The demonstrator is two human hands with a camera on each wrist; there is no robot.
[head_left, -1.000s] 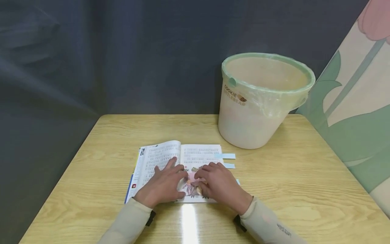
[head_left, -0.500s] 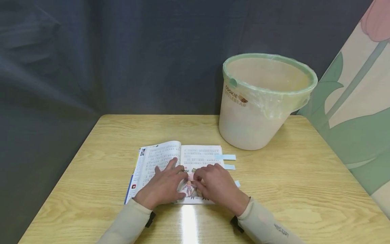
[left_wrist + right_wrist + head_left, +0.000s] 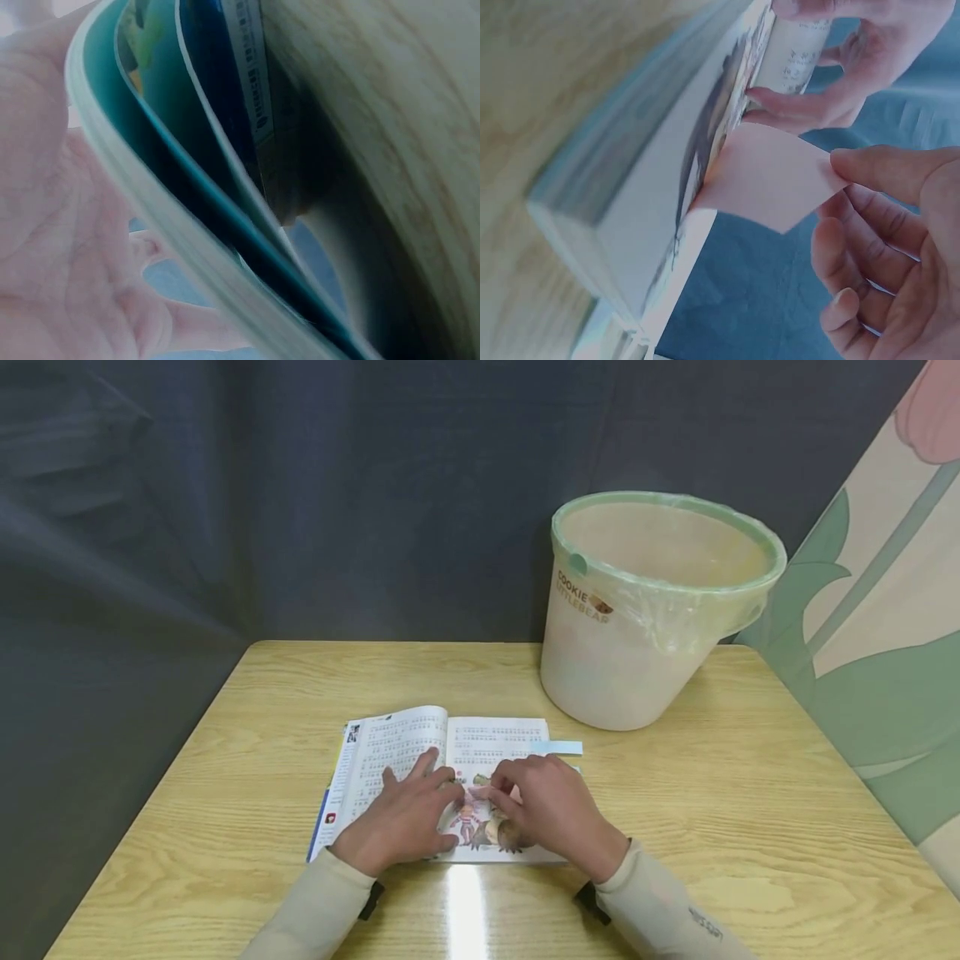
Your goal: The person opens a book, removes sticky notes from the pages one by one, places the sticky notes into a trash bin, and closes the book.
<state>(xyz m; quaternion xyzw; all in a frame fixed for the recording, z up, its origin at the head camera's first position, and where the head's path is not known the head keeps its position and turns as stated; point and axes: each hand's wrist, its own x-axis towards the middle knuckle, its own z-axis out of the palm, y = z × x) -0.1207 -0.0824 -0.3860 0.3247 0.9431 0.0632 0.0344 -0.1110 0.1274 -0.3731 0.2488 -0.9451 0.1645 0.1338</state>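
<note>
An open book [image 3: 495, 732] with printed text and a coloured picture lies on the table. My left hand [image 3: 401, 814] rests across it near the spine, fingers spread on the pages. Over the right page, my right hand [image 3: 553, 802] pinches a pink sticky note [image 3: 769, 176] by one corner between thumb and forefinger. In the right wrist view the note stands lifted and bent, its far edge still against the page. The left wrist view shows the left palm [image 3: 67, 225] beside the book's curved-up pages [image 3: 157, 195].
Pale blue sticky tabs [image 3: 564, 747] stick out from the book's right edge. At the back right stands a large cream bucket [image 3: 611, 668] with a green rim and a clear plastic liner. Wooden table [image 3: 750, 827] surrounds the book; a dark curtain hangs behind.
My right hand has drawn back a little to the right and up, pulling the pink sticky note's corner away from the page. The left hand has stayed in place.
</note>
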